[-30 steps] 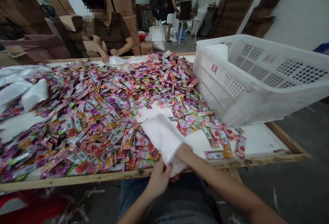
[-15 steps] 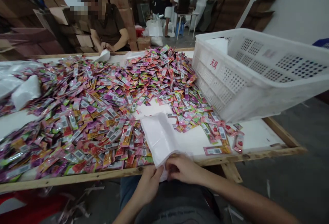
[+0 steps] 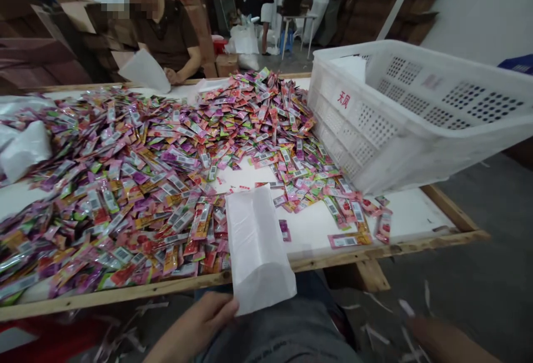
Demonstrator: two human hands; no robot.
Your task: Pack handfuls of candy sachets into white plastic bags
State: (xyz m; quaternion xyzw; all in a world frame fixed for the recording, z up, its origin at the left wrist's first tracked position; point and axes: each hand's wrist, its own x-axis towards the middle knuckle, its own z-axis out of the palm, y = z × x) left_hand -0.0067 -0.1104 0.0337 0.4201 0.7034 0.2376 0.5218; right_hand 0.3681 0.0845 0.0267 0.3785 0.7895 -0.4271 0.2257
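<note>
My left hand (image 3: 216,308) pinches the lower left corner of a white plastic bag (image 3: 258,246), thumb on top. The bag stretches away from me over the table's front edge, flat and with its near end slightly raised. My right hand (image 3: 425,327) is off the table at the lower right, smeared by motion, and its fingers cannot be made out. A small pale streak shows at its tip; whether the hand holds it, I cannot tell. Beyond and to the left of the bag lies a heap of small colourful printed sachets (image 3: 154,185).
A white perforated plastic crate (image 3: 353,124) stands tilted on the table's right. Several loose sachets (image 3: 350,240) lie near the wooden table edge (image 3: 437,237). More white bags (image 3: 27,152) rest at the left. Across the table a co-worker (image 3: 170,35) handles another white bag (image 3: 145,71).
My right hand has let go of the white bag and swung down to the right. The bag's near end now lies spread out. The co-worker's bag has been raised and opened out.
</note>
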